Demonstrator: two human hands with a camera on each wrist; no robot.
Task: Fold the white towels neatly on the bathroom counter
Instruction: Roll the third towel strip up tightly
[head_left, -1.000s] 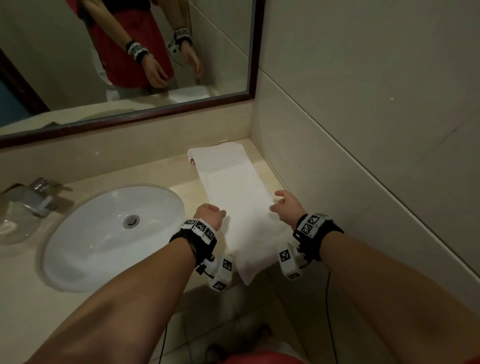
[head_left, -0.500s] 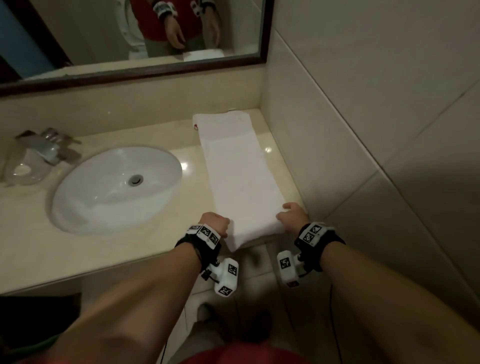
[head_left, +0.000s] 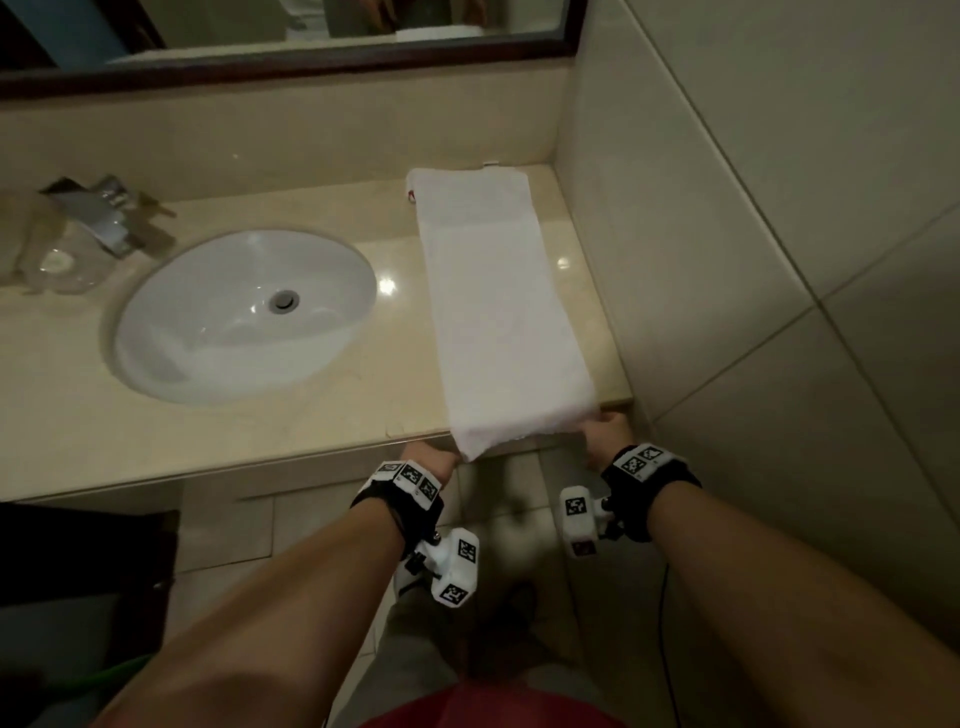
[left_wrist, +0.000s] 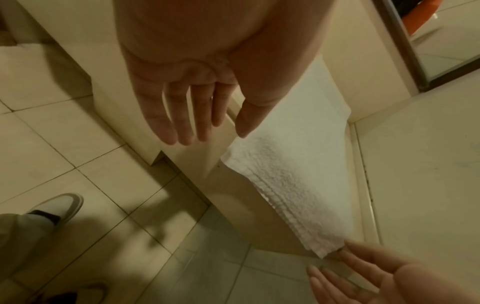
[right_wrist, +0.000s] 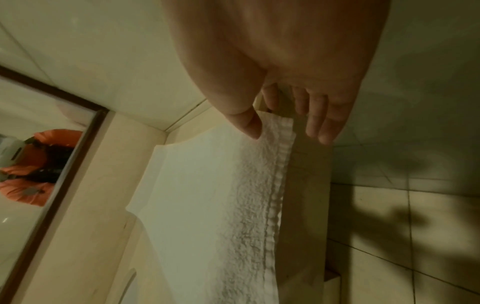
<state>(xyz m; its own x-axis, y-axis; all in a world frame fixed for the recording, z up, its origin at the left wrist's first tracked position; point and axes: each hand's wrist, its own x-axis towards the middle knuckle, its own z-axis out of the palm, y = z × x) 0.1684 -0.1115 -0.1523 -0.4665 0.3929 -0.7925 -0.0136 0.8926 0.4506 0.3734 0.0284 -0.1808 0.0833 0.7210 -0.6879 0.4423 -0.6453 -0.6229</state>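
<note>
- white towel (head_left: 498, 312) lies flat on the counter (head_left: 311, 415), as a long strip in the gap between sink (head_left: 244, 317) and side wall (head_left: 675, 260).
- long axis runs front-to-back: far end by the backsplash under the mirror (head_left: 291, 31), near end draped just over the counter's front lip.
- left hand (head_left: 434, 462) sits at the near-left corner. left wrist view shows fingers (left_wrist: 182, 115) straight and loosely spread, thumb tip just touching the towel edge; nothing gripped.
- right hand (head_left: 605, 434) at the near-right corner. right wrist view: thumb (right_wrist: 249, 123) lying on the hem, fingers extended below the edge, no closed pinch that i can see.
- key relation: the hanging hem lies directly ahead of both sets of fingertips, one corner per hand, both about equally near.
- judgement: next is pinch both near corners and carry them away from the body along the long axis to meet the far end. watch for the corners drifting unevenly and skewing the fold.
</note>
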